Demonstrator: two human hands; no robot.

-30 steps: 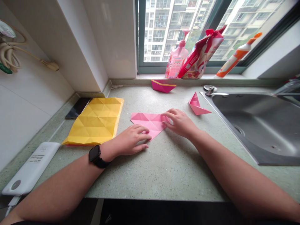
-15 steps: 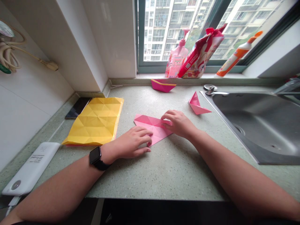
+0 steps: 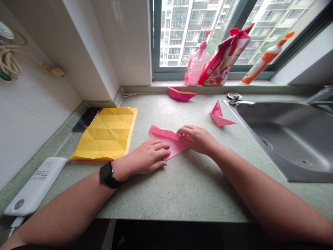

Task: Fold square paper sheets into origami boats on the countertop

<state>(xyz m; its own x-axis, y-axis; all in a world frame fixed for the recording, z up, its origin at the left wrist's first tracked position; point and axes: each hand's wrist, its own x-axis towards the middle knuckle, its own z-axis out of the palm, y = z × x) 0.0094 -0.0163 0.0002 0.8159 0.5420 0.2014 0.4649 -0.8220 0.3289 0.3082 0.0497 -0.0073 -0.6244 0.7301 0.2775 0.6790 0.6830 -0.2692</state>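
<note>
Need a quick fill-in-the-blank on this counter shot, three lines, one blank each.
The left hand wears a black ____ on its wrist.
The right hand presses on a sheet of ____ origami paper.
The creased sheet of paper to the left of the hands is ____.

Missing words: watch; pink; yellow.

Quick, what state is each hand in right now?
Left hand: open, lying flat on the pink origami paper.
Right hand: fingers curled on that paper; cannot tell whether it grips.
</note>
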